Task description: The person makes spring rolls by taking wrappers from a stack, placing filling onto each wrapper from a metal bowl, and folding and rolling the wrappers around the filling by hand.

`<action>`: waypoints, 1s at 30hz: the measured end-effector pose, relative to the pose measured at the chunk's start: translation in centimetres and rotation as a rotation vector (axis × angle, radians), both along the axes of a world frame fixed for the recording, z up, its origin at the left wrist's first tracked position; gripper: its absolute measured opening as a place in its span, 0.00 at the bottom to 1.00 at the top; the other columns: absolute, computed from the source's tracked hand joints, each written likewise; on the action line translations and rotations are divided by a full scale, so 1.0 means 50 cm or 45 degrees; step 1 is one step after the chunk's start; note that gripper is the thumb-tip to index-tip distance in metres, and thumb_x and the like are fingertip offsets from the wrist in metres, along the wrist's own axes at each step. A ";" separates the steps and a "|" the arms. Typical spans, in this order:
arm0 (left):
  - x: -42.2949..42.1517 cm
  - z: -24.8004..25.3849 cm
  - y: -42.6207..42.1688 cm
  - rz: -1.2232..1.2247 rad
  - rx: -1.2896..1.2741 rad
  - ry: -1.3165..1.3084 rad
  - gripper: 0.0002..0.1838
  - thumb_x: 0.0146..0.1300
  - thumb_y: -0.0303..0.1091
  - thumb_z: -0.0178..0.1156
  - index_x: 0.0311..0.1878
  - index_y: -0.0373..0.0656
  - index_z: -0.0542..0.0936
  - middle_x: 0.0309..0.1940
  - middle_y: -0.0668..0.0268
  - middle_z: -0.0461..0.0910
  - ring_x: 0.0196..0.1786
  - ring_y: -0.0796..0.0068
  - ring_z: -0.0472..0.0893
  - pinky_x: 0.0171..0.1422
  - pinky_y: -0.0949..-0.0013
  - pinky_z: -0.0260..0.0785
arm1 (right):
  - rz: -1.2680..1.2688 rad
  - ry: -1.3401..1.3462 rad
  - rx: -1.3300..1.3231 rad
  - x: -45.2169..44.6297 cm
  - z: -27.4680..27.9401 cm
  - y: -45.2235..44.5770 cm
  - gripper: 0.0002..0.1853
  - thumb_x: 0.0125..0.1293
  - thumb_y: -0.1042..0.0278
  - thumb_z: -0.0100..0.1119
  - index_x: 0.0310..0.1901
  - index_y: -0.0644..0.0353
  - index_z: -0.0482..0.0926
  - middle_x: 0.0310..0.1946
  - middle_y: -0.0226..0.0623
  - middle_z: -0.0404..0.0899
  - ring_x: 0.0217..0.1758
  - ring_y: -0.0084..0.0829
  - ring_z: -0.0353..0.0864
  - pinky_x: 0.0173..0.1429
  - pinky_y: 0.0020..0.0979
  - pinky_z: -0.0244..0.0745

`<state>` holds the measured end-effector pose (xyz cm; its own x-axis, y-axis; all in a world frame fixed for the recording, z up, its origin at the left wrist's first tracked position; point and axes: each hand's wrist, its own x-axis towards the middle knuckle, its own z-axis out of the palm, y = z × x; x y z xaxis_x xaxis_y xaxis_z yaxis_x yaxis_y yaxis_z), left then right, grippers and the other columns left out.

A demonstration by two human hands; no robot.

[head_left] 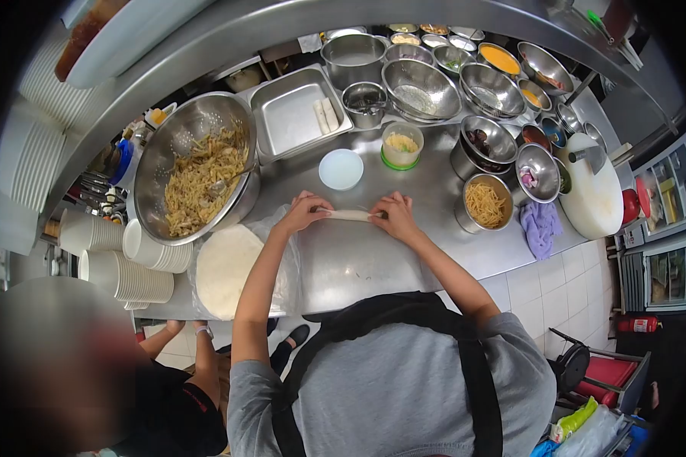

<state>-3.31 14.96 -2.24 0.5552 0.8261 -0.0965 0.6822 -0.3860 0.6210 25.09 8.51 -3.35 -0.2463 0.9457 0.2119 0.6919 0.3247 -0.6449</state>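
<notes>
- A steel worktop (pixel 358 266) is spanning a kitchen, and pale floor tiles (pixel 564 289) are showing beyond its right edge.
- At far left, another person (pixel 168 411) in a dark top is standing by the worktop, near stacked white containers (pixel 126 276).
- A large perforated bowl (pixel 156 137) is holding a pale, stringy mixture, a utensil resting in it.
- Below it, round pale sheets (pixel 229 270) are lying on clear plastic.
- Behind, a rectangular steel tray (pixel 286 118) is holding two finished-looking white rolls (pixel 325 116) side by side.
- The left hand (pixel 305 212) is pinching the left end of a white roll (pixel 349 215), fingers curled and closing on it.
- The roll is lying crosswise on the worktop between both hands, just below a pale round disc (pixel 341 169).
- The right hand (pixel 395 213) is gripping the other end, its fingertips closing there too.
- Just beyond it, a green-based tub (pixel 402 145) is holding yellowish bits.
- Farther right, a steel container (pixel 485 204) is holding thin yellow strips, near a purple cloth (pixel 541 228).
- A blade (pixel 588 158) is resting on a thick round white board (pixel 591 190).
- At far right, a red fire extinguisher (pixel 637 325) is carrying a label; its lettering seems too small to read.
</notes>
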 end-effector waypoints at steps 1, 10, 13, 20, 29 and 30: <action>0.001 0.000 0.008 0.023 -0.039 -0.004 0.10 0.56 0.40 0.68 0.42 0.56 0.85 0.38 0.75 0.78 0.50 0.71 0.69 0.60 0.65 0.55 | -0.010 -0.003 -0.068 0.001 0.003 0.007 0.07 0.51 0.61 0.70 0.31 0.48 0.84 0.34 0.24 0.79 0.49 0.32 0.67 0.55 0.40 0.52; 0.036 -0.014 0.008 0.198 0.212 -0.064 0.11 0.56 0.34 0.64 0.43 0.51 0.85 0.40 0.69 0.77 0.47 0.66 0.73 0.57 0.65 0.62 | -0.162 -0.090 -0.256 -0.002 -0.002 0.059 0.08 0.55 0.62 0.66 0.37 0.47 0.84 0.37 0.27 0.77 0.48 0.34 0.71 0.53 0.41 0.57; 0.057 -0.014 -0.028 0.043 0.580 -0.079 0.17 0.54 0.26 0.61 0.48 0.50 0.82 0.45 0.65 0.78 0.50 0.60 0.75 0.57 0.59 0.67 | -0.077 -0.200 0.072 -0.008 -0.001 0.050 0.13 0.56 0.67 0.62 0.45 0.47 0.81 0.41 0.28 0.77 0.50 0.35 0.71 0.52 0.40 0.59; 0.086 -0.020 -0.072 -0.191 0.705 0.042 0.26 0.54 0.23 0.57 0.59 0.46 0.73 0.55 0.62 0.74 0.58 0.60 0.73 0.63 0.58 0.67 | 0.210 -0.213 0.623 -0.020 -0.020 -0.016 0.20 0.59 0.74 0.56 0.55 0.56 0.77 0.47 0.33 0.75 0.55 0.34 0.71 0.55 0.41 0.62; 0.138 0.039 -0.040 -0.238 0.335 0.275 0.26 0.53 0.25 0.59 0.58 0.45 0.73 0.54 0.59 0.74 0.59 0.58 0.73 0.60 0.59 0.69 | 0.273 -0.100 -0.153 0.011 -0.037 0.066 0.23 0.54 0.71 0.63 0.55 0.50 0.79 0.50 0.37 0.74 0.56 0.34 0.72 0.56 0.41 0.66; 0.139 0.045 -0.040 -0.263 0.298 0.307 0.26 0.52 0.25 0.59 0.58 0.44 0.73 0.53 0.59 0.75 0.58 0.57 0.73 0.60 0.58 0.69 | 0.318 0.040 -0.301 0.022 -0.036 0.071 0.24 0.55 0.71 0.64 0.56 0.50 0.78 0.49 0.36 0.74 0.54 0.31 0.73 0.54 0.38 0.68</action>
